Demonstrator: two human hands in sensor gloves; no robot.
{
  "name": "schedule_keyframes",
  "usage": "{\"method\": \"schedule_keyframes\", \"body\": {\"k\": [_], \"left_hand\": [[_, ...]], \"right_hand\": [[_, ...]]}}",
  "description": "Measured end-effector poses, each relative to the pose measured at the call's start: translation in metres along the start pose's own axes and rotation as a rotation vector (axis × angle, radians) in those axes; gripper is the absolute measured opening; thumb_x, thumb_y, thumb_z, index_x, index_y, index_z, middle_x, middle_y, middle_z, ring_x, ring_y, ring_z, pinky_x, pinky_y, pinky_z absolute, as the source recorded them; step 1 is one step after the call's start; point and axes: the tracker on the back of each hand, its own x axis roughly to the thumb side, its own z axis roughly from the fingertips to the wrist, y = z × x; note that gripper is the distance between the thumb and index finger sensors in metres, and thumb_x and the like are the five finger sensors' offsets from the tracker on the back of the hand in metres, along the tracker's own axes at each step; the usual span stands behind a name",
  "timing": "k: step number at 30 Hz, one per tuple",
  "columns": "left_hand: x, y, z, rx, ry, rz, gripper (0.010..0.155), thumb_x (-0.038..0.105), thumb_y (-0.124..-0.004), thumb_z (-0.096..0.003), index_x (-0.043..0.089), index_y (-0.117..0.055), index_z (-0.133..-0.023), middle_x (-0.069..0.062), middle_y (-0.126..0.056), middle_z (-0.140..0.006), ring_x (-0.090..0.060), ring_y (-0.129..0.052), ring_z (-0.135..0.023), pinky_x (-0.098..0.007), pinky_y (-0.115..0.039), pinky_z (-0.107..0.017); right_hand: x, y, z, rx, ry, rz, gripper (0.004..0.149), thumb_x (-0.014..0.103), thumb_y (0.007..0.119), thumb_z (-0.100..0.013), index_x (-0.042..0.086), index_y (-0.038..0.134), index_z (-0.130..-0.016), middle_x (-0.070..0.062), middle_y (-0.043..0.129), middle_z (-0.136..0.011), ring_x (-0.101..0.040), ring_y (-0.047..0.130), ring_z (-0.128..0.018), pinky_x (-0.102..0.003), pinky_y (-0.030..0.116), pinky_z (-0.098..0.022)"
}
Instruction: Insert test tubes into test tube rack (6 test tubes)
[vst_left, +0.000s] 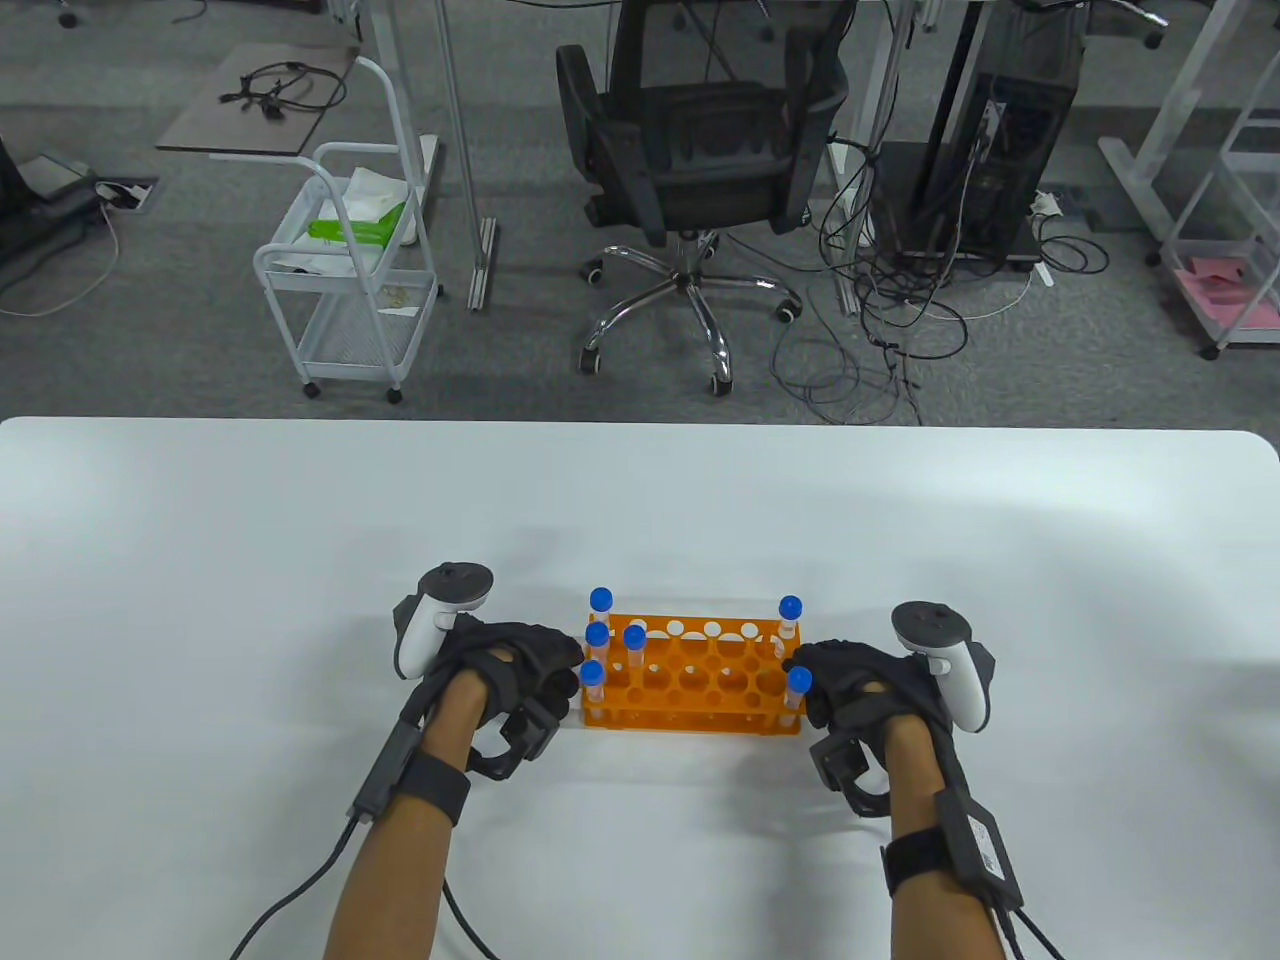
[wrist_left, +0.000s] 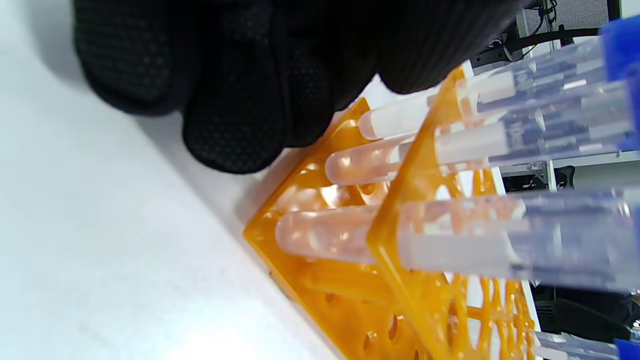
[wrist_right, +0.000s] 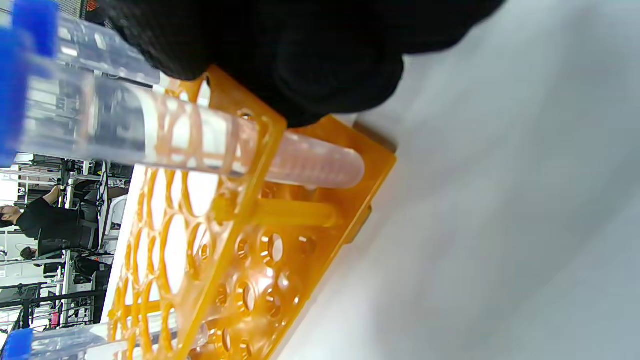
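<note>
Table view: orange rack (vst_left: 700, 690) mid-table, six blue-capped tubes (vst_left: 601, 600) upright in it. Left hand (vst_left: 520, 665) grips its left end, right hand (vst_left: 860, 685) its right end.
Left wrist: fingers (wrist_left: 235, 115) curled against rack edge.
Right wrist: fingers (wrist_right: 320, 75) clamp rack corner.

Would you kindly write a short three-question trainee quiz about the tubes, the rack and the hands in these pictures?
1. How many blue-capped test tubes stand in the orange rack?
2. True or false: the left hand and right hand sit at opposite ends of the rack.
3. Which end holds more tubes: A) left end, B) right end?

Key: 1) six, for example the front left tube; 2) true; 3) A, four against two.
</note>
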Motion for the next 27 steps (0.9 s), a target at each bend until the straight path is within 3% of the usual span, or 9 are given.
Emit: {"method": "schedule_keyframes", "body": {"k": [4,7,10,16,22,27], "left_hand": [[-0.001,0.005,0.016,0.043,0.01,-0.027,0.053,0.042,-0.074,-0.0494,0.013,-0.079,-0.094,-0.019,-0.094,-0.083,-0.032,-0.101,-0.061,-0.048,-0.084,-0.042],[0.005,0.014,0.038,0.279,-0.013,-0.092,0.054,0.042,-0.078,-0.047,0.013,-0.082,-0.092,-0.019,-0.096,-0.083,-0.033,-0.104,-0.06,-0.048,-0.087,-0.039],[0.008,0.018,0.057,0.372,-0.034,-0.128,0.057,0.046,-0.078,-0.0457,0.014,-0.08,-0.094,-0.019,-0.092,-0.087,-0.035,-0.102,-0.065,-0.05,-0.086,-0.042],[0.02,0.009,0.114,0.573,-0.228,-0.213,0.062,0.053,-0.074,-0.0447,0.019,-0.074,-0.097,-0.017,-0.081,-0.098,-0.035,-0.092,-0.079,-0.052,-0.08,-0.052],[0.03,-0.021,0.155,0.555,-0.405,-0.293,0.07,0.058,-0.074,-0.0438,0.024,-0.061,-0.104,-0.016,-0.053,-0.113,-0.036,-0.066,-0.099,-0.056,-0.061,-0.067],[0.034,-0.06,0.168,0.481,-0.456,-0.418,0.077,0.062,-0.075,-0.043,0.026,-0.05,-0.107,-0.013,-0.038,-0.117,-0.035,-0.05,-0.105,-0.057,-0.051,-0.071]], "right_hand": [[0.0,-0.02,0.018,-0.067,-0.025,0.052,0.057,0.054,0.071,-0.052,0.022,0.07,-0.099,-0.01,0.084,-0.092,-0.028,0.093,-0.068,-0.042,0.082,-0.045],[0.0,-0.034,0.038,-0.164,-0.052,0.08,0.057,0.056,0.07,-0.051,0.026,0.069,-0.1,-0.011,0.078,-0.099,-0.033,0.089,-0.078,-0.048,0.079,-0.054],[0.006,-0.037,0.053,-0.225,-0.093,0.078,0.057,0.056,0.071,-0.051,0.027,0.069,-0.1,-0.013,0.072,-0.103,-0.039,0.082,-0.086,-0.054,0.073,-0.059],[0.033,-0.029,0.095,-0.323,-0.25,0.27,0.063,0.059,0.071,-0.049,0.029,0.063,-0.104,-0.012,0.065,-0.108,-0.044,0.069,-0.096,-0.059,0.063,-0.066],[0.051,-0.003,0.136,-0.387,-0.453,0.346,0.063,0.061,0.071,-0.047,0.031,0.067,-0.102,-0.01,0.065,-0.11,-0.042,0.066,-0.1,-0.056,0.06,-0.07],[0.052,0.034,0.153,-0.33,-0.527,0.44,0.069,0.064,0.07,-0.046,0.027,0.063,-0.104,-0.011,0.059,-0.112,-0.043,0.061,-0.102,-0.056,0.056,-0.071]]}}
